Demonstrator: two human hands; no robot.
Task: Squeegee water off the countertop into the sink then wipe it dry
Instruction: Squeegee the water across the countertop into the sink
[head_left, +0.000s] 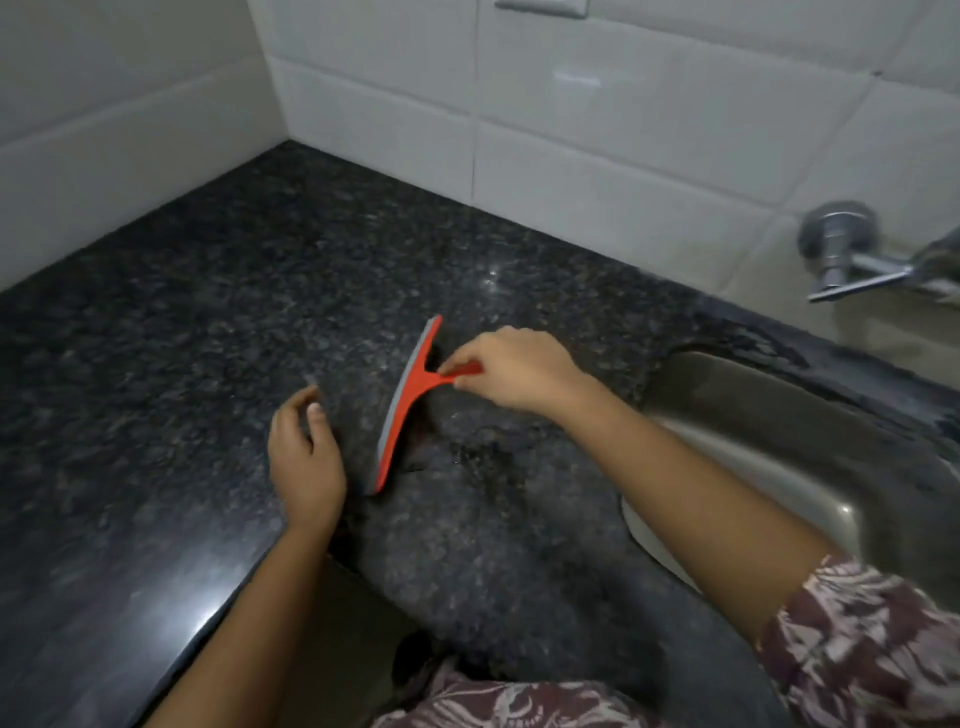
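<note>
A red squeegee (408, 405) with a grey rubber blade stands on its blade edge on the dark speckled granite countertop (218, 322), near the middle of the view. My right hand (514, 371) pinches its short red handle from the right. Just left of the blade, my left hand (306, 457) hovers over the counter with fingers loosely curled and nothing in it. A wet patch glistens on the counter right of the blade. The steel sink (769, 447) is sunk into the counter at the right.
White tiled walls (597, 130) meet in a corner behind the counter. A chrome tap (852, 260) juts from the wall above the sink. The counter's front edge runs diagonally at lower left, with my patterned sleeves below it.
</note>
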